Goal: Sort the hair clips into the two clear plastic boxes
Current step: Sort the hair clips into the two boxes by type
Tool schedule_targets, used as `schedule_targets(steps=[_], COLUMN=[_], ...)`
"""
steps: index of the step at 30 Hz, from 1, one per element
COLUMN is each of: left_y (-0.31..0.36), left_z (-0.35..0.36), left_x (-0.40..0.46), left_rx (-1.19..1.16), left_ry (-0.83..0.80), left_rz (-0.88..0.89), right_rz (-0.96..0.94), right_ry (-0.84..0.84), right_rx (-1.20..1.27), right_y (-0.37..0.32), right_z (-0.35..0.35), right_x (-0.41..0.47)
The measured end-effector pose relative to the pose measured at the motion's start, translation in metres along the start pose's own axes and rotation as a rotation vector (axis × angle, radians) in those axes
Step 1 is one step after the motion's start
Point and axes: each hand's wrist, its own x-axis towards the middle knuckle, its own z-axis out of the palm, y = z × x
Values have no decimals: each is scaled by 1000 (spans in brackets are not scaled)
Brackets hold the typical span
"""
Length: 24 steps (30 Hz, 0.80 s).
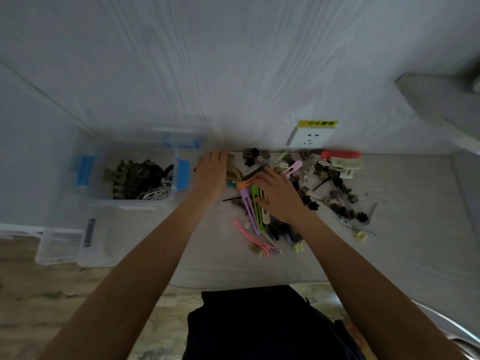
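Observation:
A heap of hair clips (322, 183) lies on the grey table top, dark claw clips mixed with long flat ones in purple (248, 207), green (257, 206) and pink (253, 237). My left hand (211, 175) lies flat, palm down, at the heap's left edge beside a clear box with blue latches (85, 172) that holds dark claw clips. My right hand (279, 196) rests on the heap, fingers spread over an orange clip (244, 183) and the long clips. A second clear box (96, 237) stands nearer, with nothing visible inside.
A white wall socket (310, 137) with a yellow label sits on the wall just behind the heap. A clear lid or tray (58, 245) lies left of the nearer box, at the table's edge. Wooden floor shows below.

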Motion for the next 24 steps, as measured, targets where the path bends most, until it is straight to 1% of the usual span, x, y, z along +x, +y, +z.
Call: schedule_targets(steps=[2, 4, 6, 7, 8, 9, 10, 11, 12, 14, 16, 17, 19, 20, 21, 22, 24], left_y=[2, 5, 5, 5, 6, 7, 9, 12, 15, 26, 41, 49, 65, 70, 75, 78, 80], left_z=[1, 0, -2, -4, -5, -6, -8, -10, -14, -21, -27, -29, -27, -24, -20, -16, -7], left_x=[3, 5, 6, 7, 7, 6, 3, -1, -6, -18, -27, -31, -35, -36, -38, -39, -40], left_rx=[4, -11, -32, -36, -48, -72, -110, -150, -187, -277, -382, -420, -424, -417, -415, -414, -415], left_ry=[16, -1, 19, 33, 43, 59, 86, 131, 197, 306, 324, 301, 236, 202, 167, 136, 78], left_rz=[32, 38, 30, 29, 24, 22, 25, 32, 37, 11, -42, -63, -62, -51, -43, -40, -38], right_rz=[-7, 35, 161, 254, 380, 523, 655, 749, 791, 770, 699, 655, 588, 573, 566, 568, 579], right_ry=[76, 234, 396, 444, 432, 359, 251, 149, 75, 0, 22, 52, 136, 180, 200, 185, 68], right_rx=[68, 103, 11, -71, -124, -119, -70, -25, -21, -96, -130, -109, 12, 59, 56, 26, 12], right_y=[10, 24, 44, 54, 64, 71, 76, 80, 82, 78, 68, 62, 59, 62, 67, 72, 81], right_z=[-6, -19, -31, -37, -41, -43, -44, -42, -39, -33, -32, -32, -37, -41, -45, -47, -48], right_x=[-7, -15, -22, -24, -27, -28, -29, -32, -35, -44, -51, -54, -58, -60, -63, -66, -69])
